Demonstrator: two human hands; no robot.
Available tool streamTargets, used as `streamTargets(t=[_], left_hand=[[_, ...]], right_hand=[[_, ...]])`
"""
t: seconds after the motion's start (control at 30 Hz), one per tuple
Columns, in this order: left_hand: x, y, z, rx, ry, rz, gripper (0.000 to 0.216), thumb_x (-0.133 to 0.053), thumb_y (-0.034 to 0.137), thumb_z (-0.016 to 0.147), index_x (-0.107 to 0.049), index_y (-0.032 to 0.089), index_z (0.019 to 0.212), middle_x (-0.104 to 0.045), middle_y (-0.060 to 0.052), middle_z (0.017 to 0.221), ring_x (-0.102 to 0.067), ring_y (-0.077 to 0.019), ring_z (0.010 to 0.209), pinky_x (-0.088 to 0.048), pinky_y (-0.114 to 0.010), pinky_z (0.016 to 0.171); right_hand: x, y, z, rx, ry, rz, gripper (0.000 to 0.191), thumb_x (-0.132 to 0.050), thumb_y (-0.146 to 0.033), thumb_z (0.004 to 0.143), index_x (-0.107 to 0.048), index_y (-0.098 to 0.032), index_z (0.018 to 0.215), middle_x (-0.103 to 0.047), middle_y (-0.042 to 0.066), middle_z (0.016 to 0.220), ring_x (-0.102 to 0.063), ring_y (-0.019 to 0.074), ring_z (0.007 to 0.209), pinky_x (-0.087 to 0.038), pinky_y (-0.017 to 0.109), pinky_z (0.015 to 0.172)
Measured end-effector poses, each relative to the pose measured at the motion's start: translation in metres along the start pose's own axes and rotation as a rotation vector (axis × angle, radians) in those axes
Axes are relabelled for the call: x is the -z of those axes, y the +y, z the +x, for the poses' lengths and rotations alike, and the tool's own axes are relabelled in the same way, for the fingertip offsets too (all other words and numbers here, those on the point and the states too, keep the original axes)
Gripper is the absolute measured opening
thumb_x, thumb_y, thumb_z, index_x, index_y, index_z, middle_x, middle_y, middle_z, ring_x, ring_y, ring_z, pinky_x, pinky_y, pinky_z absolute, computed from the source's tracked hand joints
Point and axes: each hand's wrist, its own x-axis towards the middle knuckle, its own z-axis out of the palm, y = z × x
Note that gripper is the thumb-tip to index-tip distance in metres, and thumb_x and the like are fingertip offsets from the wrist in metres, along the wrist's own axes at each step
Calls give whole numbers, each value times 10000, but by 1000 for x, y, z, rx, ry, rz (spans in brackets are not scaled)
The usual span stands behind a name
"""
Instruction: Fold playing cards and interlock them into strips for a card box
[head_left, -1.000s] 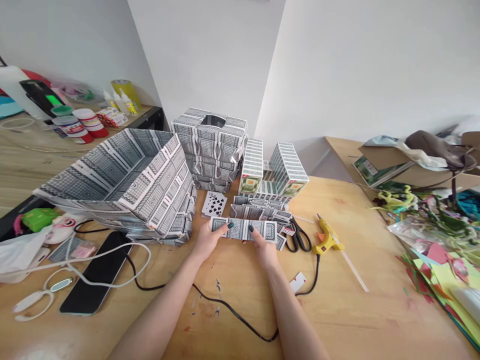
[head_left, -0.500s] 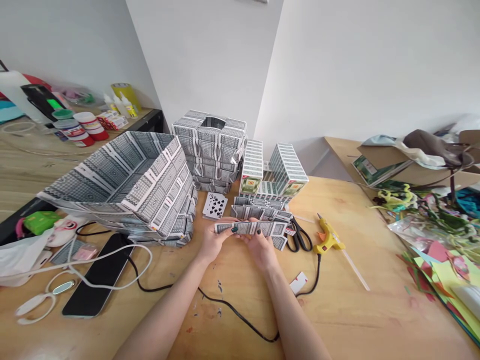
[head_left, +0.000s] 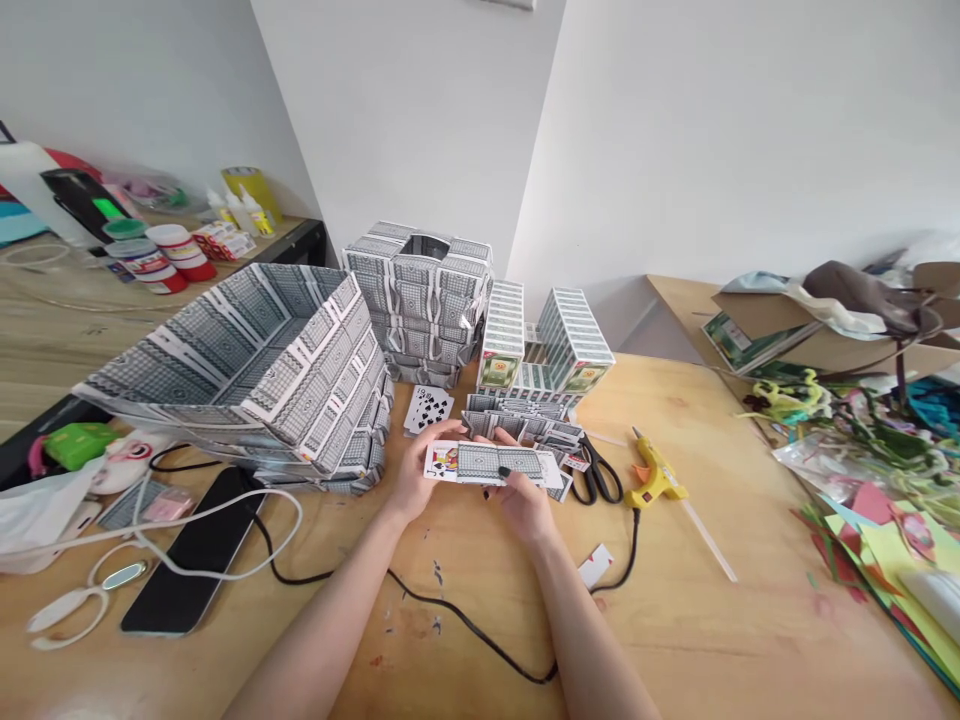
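Note:
Both my hands hold a long strip of joined playing cards (head_left: 491, 463) just above the wooden table (head_left: 750, 640). My left hand (head_left: 414, 480) grips its left end, where a face card with red and yellow shows. My right hand (head_left: 525, 505) pinches the strip from below near its middle, thumb on top. Behind the strip lies a pile of similar folded card pieces (head_left: 525, 420) and a single nine of spades (head_left: 427, 408).
A large open box made of cards (head_left: 247, 370) stands at the left, a smaller card box (head_left: 420, 295) and stacked card packs (head_left: 547, 345) behind. Scissors (head_left: 600, 472), a yellow glue gun (head_left: 654, 472) with black cord, a phone (head_left: 191, 550) and coloured paper (head_left: 892, 560) lie around.
The card strip has been turned over and tilted flatter in my hands; a face card now shows at its left end. My hands have drawn slightly closer together.

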Motion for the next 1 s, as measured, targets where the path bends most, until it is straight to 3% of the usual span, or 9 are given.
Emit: streamTargets(t=[0.1,0.23,0.3,0.4,0.5,0.6,0.83,1.0], left_hand=[[-3,-4,0,164,33,-240,497,-609,132,669,-517,217,1149,-593,-70,1083,-561,-201,946,-456,-296,756],[-4,-6,1,339,14,-447,279,-593,279,697,-624,139,936,-659,-94,922,-600,-229,838,-480,-318,665],[-2,-6,2,394,2,-483,367,-519,444,743,-630,134,907,-663,-109,879,-608,-239,795,-482,-323,606],[1,-6,3,390,39,-367,490,-472,576,729,-632,136,871,-662,-112,820,-606,-226,725,-469,-299,535],[0,-6,3,331,71,-84,329,-651,427,648,-635,126,782,-655,-77,736,-585,-180,646,-455,-255,513],[-4,-2,3,309,64,85,250,-692,327,620,-639,118,744,-637,-50,670,-564,-154,594,-454,-237,497],[-12,2,0,317,95,189,262,-693,301,608,-669,116,792,-623,-18,627,-563,-149,567,-484,-245,480],[-10,0,0,339,75,136,303,-661,322,645,-663,119,869,-657,-43,719,-593,-172,638,-524,-283,528]], right_hand=[[3,3,1,40,49,-21,224,-645,-259,669,-581,-182,870,-626,20,709,-533,142,552,-418,260,473],[5,5,2,70,93,-43,160,-658,-281,675,-543,-179,719,-536,-24,570,-484,108,473,-391,233,431],[7,5,3,76,114,-72,178,-663,-298,670,-530,-182,699,-520,-31,557,-472,102,462,-390,231,430],[8,6,4,84,137,-185,202,-668,-322,661,-523,-183,657,-514,-29,538,-468,107,463,-402,240,446],[8,8,4,91,155,-323,233,-652,-363,676,-514,-181,631,-513,-21,515,-469,118,462,-408,252,457],[6,8,5,135,190,-386,239,-631,-385,698,-509,-185,655,-510,-23,511,-460,116,443,-399,250,441],[5,1,7,179,214,-469,220,-633,-354,704,-490,-203,635,-489,-43,487,-435,115,425,-388,256,441],[7,4,9,229,288,-545,250,-624,-357,713,-469,-198,598,-471,-43,460,-422,110,414,-371,246,419]])
